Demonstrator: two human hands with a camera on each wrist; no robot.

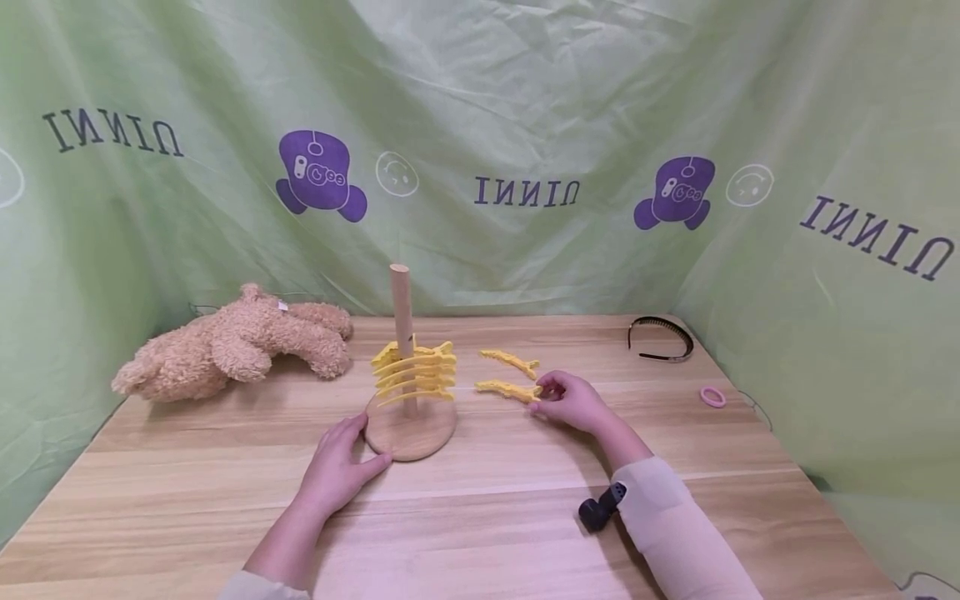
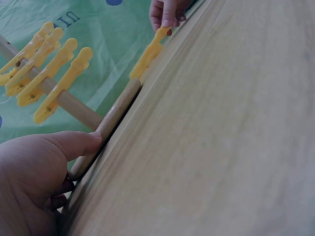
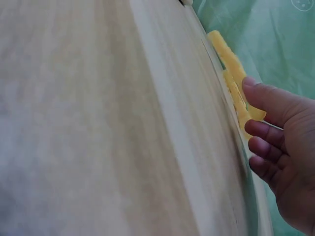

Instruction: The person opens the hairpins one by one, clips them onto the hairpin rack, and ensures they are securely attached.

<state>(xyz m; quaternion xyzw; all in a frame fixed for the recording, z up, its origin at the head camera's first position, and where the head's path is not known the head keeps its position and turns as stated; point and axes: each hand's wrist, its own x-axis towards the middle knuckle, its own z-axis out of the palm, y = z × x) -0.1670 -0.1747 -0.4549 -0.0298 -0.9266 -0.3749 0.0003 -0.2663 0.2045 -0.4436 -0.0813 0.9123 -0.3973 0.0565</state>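
A wooden stand [image 1: 411,440] with a round base and an upright post is in front of me, left of the middle. Several yellow hair clips [image 1: 420,367] are clamped one above another on its post. My left hand [image 1: 337,467] holds the near left rim of the base, the thumb on top in the left wrist view. To the right of the stand, my right hand [image 1: 576,402] pinches the right end of a yellow hair clip [image 1: 504,389] between thumb and fingers. Another yellow clip [image 1: 510,360] lies just behind it on the table.
A brown plush toy [image 1: 240,346] lies at the back left of the wooden table [image 1: 480,533]. At the back right there is a black headband [image 1: 686,337], with a pink ring [image 1: 712,397] nearer the right edge. Green printed cloth [image 1: 495,242] hangs behind.
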